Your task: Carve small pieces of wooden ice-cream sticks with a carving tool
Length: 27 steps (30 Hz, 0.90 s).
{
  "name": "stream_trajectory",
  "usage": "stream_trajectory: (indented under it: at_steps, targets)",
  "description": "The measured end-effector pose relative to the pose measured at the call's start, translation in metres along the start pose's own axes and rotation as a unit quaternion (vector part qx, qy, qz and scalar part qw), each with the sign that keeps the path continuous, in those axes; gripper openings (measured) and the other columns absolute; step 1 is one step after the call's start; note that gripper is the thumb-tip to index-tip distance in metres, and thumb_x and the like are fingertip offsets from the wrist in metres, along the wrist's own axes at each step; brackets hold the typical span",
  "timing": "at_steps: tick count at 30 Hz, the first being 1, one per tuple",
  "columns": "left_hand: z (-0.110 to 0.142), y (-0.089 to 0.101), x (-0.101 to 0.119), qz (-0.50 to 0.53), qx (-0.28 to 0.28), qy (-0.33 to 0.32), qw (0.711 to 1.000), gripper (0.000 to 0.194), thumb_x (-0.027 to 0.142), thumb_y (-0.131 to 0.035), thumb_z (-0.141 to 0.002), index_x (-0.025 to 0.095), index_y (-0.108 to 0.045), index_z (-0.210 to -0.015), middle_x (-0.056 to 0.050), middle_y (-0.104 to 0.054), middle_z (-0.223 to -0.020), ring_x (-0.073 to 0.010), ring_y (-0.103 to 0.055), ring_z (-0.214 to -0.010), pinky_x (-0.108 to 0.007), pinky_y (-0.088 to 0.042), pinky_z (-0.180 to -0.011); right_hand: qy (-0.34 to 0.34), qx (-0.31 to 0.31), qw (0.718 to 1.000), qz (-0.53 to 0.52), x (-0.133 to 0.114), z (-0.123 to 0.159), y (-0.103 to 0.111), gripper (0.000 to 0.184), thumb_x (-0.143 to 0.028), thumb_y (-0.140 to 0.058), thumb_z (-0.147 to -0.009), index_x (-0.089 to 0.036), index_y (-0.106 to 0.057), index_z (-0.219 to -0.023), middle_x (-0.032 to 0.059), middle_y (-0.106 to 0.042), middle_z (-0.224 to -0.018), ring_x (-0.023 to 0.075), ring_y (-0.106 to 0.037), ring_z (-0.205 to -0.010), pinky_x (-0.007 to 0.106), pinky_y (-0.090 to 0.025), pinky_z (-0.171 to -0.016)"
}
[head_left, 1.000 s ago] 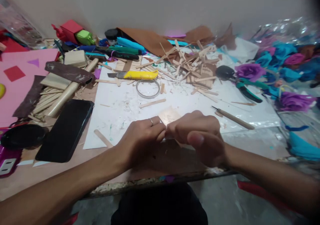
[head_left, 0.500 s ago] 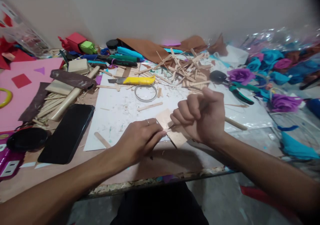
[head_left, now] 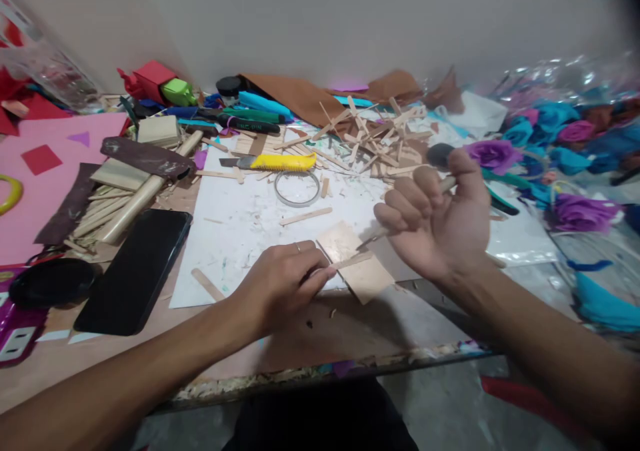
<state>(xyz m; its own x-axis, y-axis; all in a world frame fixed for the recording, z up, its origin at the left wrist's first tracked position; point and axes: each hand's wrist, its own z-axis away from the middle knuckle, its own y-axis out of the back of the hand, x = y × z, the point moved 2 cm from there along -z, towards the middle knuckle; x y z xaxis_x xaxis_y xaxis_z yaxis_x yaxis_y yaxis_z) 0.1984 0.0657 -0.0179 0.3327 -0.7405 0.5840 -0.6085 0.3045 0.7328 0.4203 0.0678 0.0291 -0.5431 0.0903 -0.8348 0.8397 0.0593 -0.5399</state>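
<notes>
My left hand (head_left: 283, 277), a ring on one finger, pinches the end of a flat wooden craft stick (head_left: 354, 259) between thumb and fingers. That stick lies across a small square wooden board (head_left: 369, 283) at the front edge of the white sheet. My right hand (head_left: 443, 217) is curled palm-up around a slim craft knife (head_left: 375, 238). The knife's dark pointed tip hangs just over the board, close to the stick; whether it touches cannot be made out. Part of its handle is hidden in the fingers.
Beyond my hands lie a yellow box cutter (head_left: 285, 162), a ring-shaped tape roll (head_left: 277, 196) and a heap of craft sticks (head_left: 380, 137). A black phone (head_left: 135, 271) and bundled sticks (head_left: 107, 207) are on the left. Paper flowers (head_left: 587, 211) and green-handled pliers (head_left: 503, 204) lie right.
My right hand has moved right and tilted back with the knife, away from my left hand. More of the craft stick and board now shows. My left hand stays nearly still.
</notes>
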Motion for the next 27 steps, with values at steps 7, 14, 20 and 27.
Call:
stream_trajectory:
  at_steps: [7,14,20,27]
  targets:
    - [0.002,0.001,0.001,-0.001,0.006,0.033,0.999,0.015,0.022,-0.066,-0.101,0.017,-0.066,-0.087,0.005,-0.066,-0.071,-0.0076,-0.055,-0.058,-0.020,-0.039,-0.058,0.219,-0.121,0.860,0.444,-0.007,0.014,-0.004,0.025,-0.030,-0.075,-0.093,-0.020,-0.066,-0.073,-0.0007,-0.057,-0.065,0.0129,-0.049,-0.058,0.030,-0.035,-0.057]
    - [0.002,0.007,0.006,0.028,0.035,0.039,0.998,0.012,0.020,-0.064,-0.101,0.017,-0.067,-0.090,0.007,-0.064,-0.066,-0.0055,-0.048,-0.051,-0.018,-0.037,-0.053,0.132,-0.335,0.733,0.578,0.007,0.021,-0.006,0.014,-0.022,-0.064,-0.102,-0.015,-0.074,-0.096,0.0015,-0.069,-0.080,0.0108,-0.059,-0.068,0.025,-0.042,-0.065]
    - [0.003,0.006,0.008,0.039,0.007,-0.012,0.999,0.021,0.022,-0.054,-0.108,0.015,-0.071,-0.097,0.000,-0.072,-0.078,-0.0092,-0.061,-0.063,-0.022,-0.045,-0.061,0.129,-0.347,0.739,0.563,0.007,0.024,-0.010,0.016,-0.024,-0.062,-0.102,-0.016,-0.072,-0.093,0.0000,-0.068,-0.074,0.0099,-0.055,-0.063,0.023,-0.039,-0.061]
    - [0.004,0.006,0.008,0.020,0.017,-0.038,0.999,0.017,0.020,-0.058,-0.106,0.016,-0.068,-0.093,0.003,-0.068,-0.074,-0.0084,-0.060,-0.061,-0.021,-0.043,-0.060,0.105,-0.352,0.733,0.572,0.012,0.027,-0.011,0.015,-0.010,-0.063,-0.093,-0.016,-0.067,-0.080,-0.0024,-0.063,-0.067,0.0088,-0.053,-0.059,0.023,-0.037,-0.060]
